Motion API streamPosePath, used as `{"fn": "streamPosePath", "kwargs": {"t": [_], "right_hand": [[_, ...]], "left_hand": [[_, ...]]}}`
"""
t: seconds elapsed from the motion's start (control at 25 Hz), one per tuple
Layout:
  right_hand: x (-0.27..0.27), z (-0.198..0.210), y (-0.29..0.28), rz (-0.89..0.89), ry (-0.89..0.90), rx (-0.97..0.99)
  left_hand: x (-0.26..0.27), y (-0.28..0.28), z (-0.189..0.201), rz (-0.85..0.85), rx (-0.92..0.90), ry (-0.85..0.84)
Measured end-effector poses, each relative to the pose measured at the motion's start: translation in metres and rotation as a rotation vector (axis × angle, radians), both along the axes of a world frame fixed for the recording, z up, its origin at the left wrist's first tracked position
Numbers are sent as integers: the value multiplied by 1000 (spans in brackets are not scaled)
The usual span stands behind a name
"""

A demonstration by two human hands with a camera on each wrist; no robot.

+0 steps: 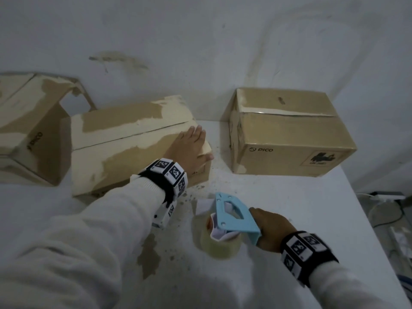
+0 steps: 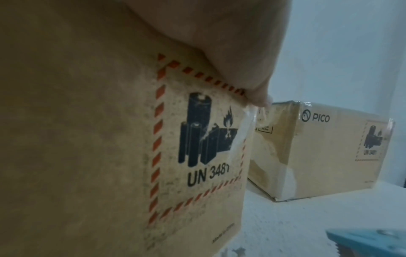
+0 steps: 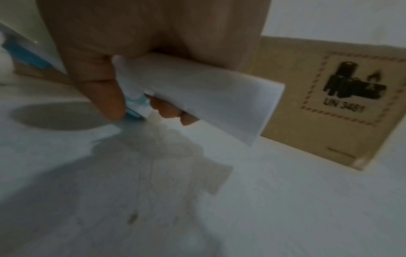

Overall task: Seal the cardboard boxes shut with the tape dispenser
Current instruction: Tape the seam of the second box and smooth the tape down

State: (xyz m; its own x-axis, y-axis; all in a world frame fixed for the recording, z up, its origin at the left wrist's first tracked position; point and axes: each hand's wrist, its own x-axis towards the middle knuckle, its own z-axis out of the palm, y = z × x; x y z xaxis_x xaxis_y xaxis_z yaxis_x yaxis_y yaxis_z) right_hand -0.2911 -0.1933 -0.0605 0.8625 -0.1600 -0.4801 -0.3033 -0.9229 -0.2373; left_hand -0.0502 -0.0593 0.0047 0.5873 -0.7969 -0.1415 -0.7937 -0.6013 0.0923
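Note:
Three brown cardboard boxes stand on the white table (image 1: 301, 219). My left hand (image 1: 189, 148) lies flat on the right end of the middle box (image 1: 133, 139), fingers straight, thumb (image 2: 259, 97) over the front edge above its UN 3481 label (image 2: 197, 147). The top seam of this box shows as a dark slit. My right hand (image 1: 272, 230) grips the handle (image 3: 208, 97) of the light-blue tape dispenser (image 1: 231, 217), which carries a clear tape roll (image 1: 214, 244) and sits low over the table in front of the boxes.
A closed box (image 1: 289, 134) with tape along its top stands at the back right against the wall. At the far left a third box (image 1: 33, 121) has a raised flap. The table's right edge drops off to cables (image 1: 390, 210) below. Brown stains mark the tabletop.

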Motion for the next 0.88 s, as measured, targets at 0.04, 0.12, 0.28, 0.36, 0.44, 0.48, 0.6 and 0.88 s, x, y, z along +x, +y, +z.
{"fn": "streamPosePath", "kwargs": {"t": [0.04, 0.12, 0.28, 0.36, 0.44, 0.48, 0.6, 0.88], "right_hand": [[3, -8, -2, 63, -7, -27], [10, -17, -7, 139, -12, -109], [20, -25, -4, 232, -85, -218], [29, -31, -5, 224, -124, -226], [37, -33, -6, 256, -143, -226], [37, -39, -9, 271, -146, -222], [32, -29, -7, 233, -137, -236], [47, 21, 4, -133, -471, 59]], "left_hand": [[-2, 1, 0, -23, -3, 14], [-3, 5, 0, -73, -3, 32], [-3, 8, 2, -151, 25, 28], [-2, 8, 4, -162, 44, 16], [-4, 7, 4, -151, 58, 3], [-6, 7, 3, -134, 63, -2], [-15, 7, 1, -69, 57, -44], [-30, 18, 6, 136, -146, 120]]}}
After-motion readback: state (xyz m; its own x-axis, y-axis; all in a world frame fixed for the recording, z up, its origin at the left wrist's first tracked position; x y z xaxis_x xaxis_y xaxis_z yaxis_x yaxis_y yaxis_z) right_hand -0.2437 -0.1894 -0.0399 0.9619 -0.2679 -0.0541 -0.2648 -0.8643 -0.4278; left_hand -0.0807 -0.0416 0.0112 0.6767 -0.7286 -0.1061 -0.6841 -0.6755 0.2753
